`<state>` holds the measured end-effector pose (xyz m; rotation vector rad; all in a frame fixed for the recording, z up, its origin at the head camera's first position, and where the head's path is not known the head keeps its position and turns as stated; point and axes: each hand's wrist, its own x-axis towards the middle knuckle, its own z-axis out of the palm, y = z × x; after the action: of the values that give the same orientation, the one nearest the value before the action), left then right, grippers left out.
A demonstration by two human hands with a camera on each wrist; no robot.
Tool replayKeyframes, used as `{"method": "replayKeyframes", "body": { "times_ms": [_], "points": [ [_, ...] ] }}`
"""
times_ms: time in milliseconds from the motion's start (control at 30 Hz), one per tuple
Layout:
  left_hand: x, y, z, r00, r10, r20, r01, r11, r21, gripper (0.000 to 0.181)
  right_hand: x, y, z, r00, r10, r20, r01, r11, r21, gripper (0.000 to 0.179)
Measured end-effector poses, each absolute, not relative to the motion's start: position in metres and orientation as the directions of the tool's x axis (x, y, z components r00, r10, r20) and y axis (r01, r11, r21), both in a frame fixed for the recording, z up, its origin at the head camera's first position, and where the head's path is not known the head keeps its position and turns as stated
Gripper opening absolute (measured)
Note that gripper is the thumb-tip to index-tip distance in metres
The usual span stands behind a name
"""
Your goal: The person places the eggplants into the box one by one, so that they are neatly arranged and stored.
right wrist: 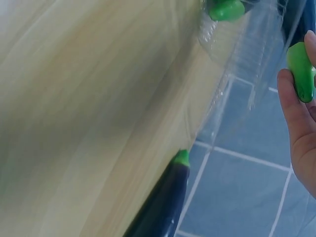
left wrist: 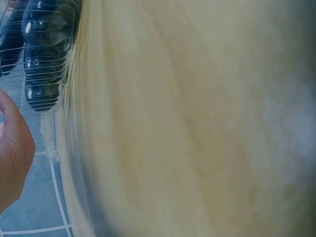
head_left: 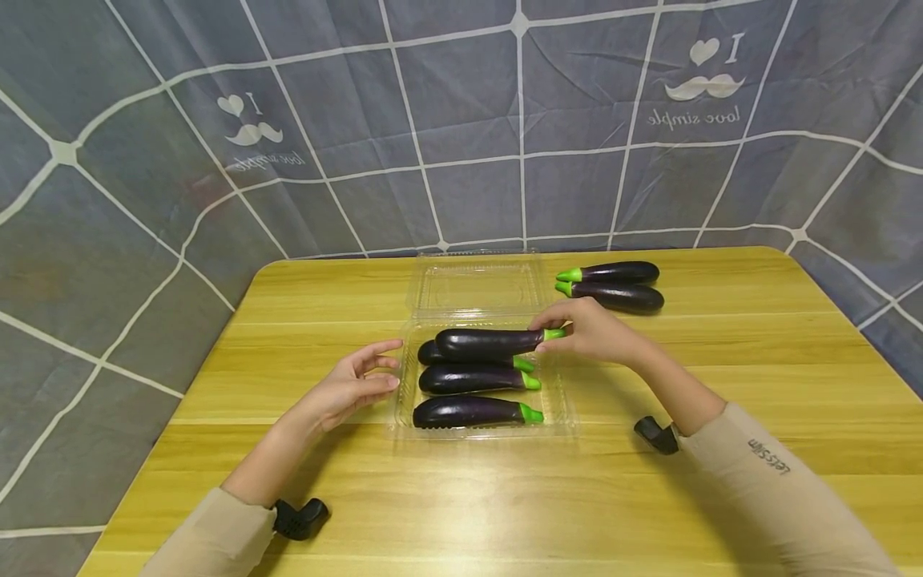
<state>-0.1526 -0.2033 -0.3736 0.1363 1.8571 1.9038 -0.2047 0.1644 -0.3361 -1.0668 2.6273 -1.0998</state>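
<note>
My right hand (head_left: 587, 328) pinches an eggplant (head_left: 483, 343) by its green stem end. In the right wrist view, fingers and thumb are around that green stem (right wrist: 301, 71). The held eggplant lies level over the back of a clear plastic box (head_left: 558, 401), partly covering another eggplant (head_left: 427, 353). Two more, a middle eggplant (head_left: 469, 379) and a front eggplant (head_left: 465, 412), lie side by side in the box with stems to the right. My left hand (head_left: 353, 385) is at the box's left side, fingers loosely bent and holding nothing; whether it touches the wall I cannot tell.
The box's clear lid (head_left: 479, 287) is folded back behind it. At the back right, two eggplants (head_left: 623, 298) lie together on the wooden table (head_left: 461, 505). A grey patterned cloth (head_left: 461, 120) hangs behind and beside the table.
</note>
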Motion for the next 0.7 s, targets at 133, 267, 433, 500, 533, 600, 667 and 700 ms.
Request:
{"method": "replayKeyframes", "body": {
  "times_ms": [133, 267, 433, 500, 533, 600, 667, 700],
  "points": [
    [-0.153, -0.203, -0.374, -0.883, 0.397, -0.252, -0.262, 0.03, 0.965, 0.066, -0.206, 0.157, -0.34, -0.744, -0.648, 0.166, -0.568, 0.48, -0.669, 0.028],
    [-0.152, -0.203, -0.374, -0.885, 0.389, -0.255, -0.265, 0.029, 0.964, 0.065, -0.207, 0.151, -0.343, -0.748, -0.647, 0.149, -0.553, 0.483, -0.679, 0.028],
    [-0.152, -0.202, -0.373, -0.889, 0.38, -0.256, -0.265, 0.029, 0.964, 0.065, -0.206, 0.144, -0.343, -0.743, -0.654, 0.143, -0.553, 0.48, -0.681, 0.028],
    [-0.152, -0.201, -0.373, -0.889, 0.38, -0.256, -0.264, 0.031, 0.964, 0.065, -0.206, 0.143, -0.344, -0.743, -0.655, 0.137, -0.549, 0.479, -0.685, 0.029],
    [-0.152, -0.201, -0.373, -0.889, 0.38, -0.255, -0.263, 0.031, 0.964, 0.065, -0.206, 0.142, -0.344, -0.742, -0.656, 0.135, -0.549, 0.48, -0.684, 0.03],
    [-0.152, -0.201, -0.373, -0.89, 0.379, -0.255, -0.264, 0.029, 0.964, 0.065, -0.207, 0.14, -0.346, -0.74, -0.66, 0.131, -0.55, 0.481, -0.682, 0.03],
    [-0.152, -0.201, -0.373, -0.889, 0.38, -0.255, -0.264, 0.028, 0.964, 0.065, -0.208, 0.138, -0.347, -0.737, -0.664, 0.126, -0.552, 0.484, -0.679, 0.03],
    [-0.152, -0.201, -0.373, -0.889, 0.38, -0.255, -0.265, 0.027, 0.964, 0.065, -0.208, 0.137, -0.348, -0.735, -0.666, 0.126, -0.557, 0.487, -0.673, 0.03]
  ]
}}
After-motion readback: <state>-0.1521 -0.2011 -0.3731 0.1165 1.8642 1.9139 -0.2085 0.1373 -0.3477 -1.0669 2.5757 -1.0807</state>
